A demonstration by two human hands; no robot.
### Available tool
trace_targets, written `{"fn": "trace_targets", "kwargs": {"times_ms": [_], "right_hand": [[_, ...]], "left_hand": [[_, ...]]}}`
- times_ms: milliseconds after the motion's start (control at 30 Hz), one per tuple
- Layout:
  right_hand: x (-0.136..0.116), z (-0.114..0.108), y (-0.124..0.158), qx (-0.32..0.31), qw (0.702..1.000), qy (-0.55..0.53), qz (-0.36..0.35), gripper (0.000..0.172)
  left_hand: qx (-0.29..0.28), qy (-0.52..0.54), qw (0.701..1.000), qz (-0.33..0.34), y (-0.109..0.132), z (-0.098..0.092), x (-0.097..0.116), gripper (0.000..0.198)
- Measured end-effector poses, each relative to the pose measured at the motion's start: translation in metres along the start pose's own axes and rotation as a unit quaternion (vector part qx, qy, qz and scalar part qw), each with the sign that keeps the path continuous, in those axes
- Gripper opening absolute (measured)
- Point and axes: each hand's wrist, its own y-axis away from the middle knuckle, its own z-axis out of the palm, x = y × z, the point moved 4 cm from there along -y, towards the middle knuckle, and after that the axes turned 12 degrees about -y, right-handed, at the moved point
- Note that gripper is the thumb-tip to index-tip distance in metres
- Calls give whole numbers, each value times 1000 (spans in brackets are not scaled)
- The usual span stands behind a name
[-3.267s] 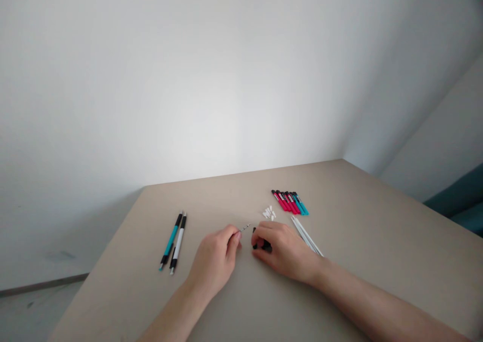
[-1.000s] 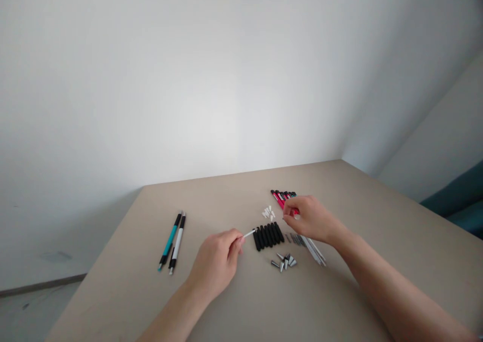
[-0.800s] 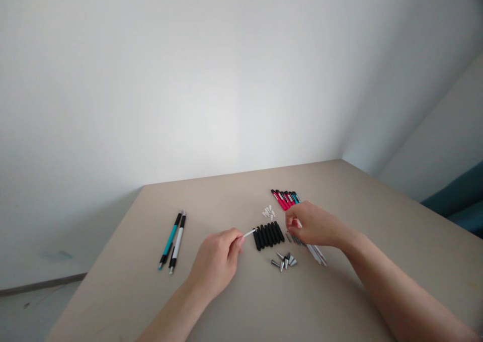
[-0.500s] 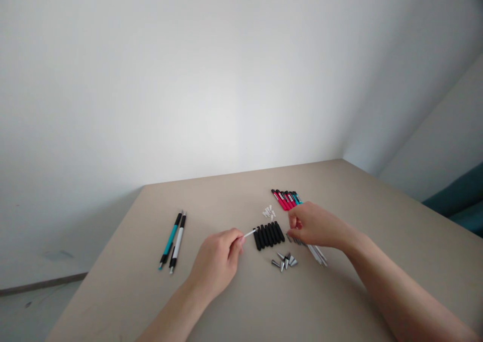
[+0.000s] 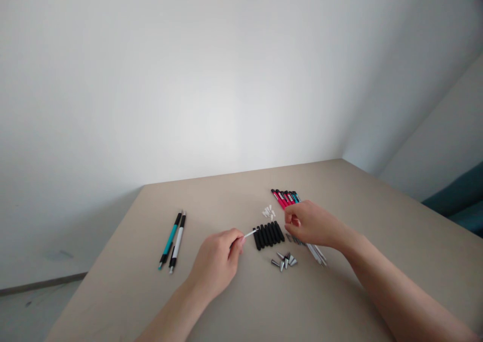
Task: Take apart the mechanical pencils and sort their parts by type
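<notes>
My left hand (image 5: 219, 259) is closed on a thin white pen refill (image 5: 250, 233), whose tip points right over the left end of a row of black pen grips (image 5: 268, 235). Just right of that row hovers my right hand (image 5: 307, 224), its thumb and forefinger curled together; anything between them is too small to make out. Beneath it lie small springs (image 5: 295, 240) and a bundle of white refills (image 5: 316, 255), partly covered by the hand. Silver cone-shaped pen tips (image 5: 286, 261) are heaped in front of the grips.
Small white pieces (image 5: 268, 212) lie behind the grips. Red and teal pen barrels (image 5: 286, 199) are lined up farther back, partly behind my right hand. A teal pen (image 5: 170, 239) and a white pen (image 5: 178, 241) rest at the table's left. A wall (image 5: 226, 80) rises behind the table (image 5: 226, 312).
My right hand has shifted slightly left and up from the springs, toward the black grips. My left hand and its refill stay almost in place.
</notes>
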Motion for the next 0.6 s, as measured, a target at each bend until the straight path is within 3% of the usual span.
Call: {"fn": "trace_targets", "kwargs": {"times_ms": [333,600], "right_hand": [[2,3,2,-59,998,7,-11,17],[2,5,2,-68,997,30,7,12]], "left_hand": [[0,-6,1000,1,-1,1,-1,28],[-2,0,1000,1,-1,1,-1,28]]}}
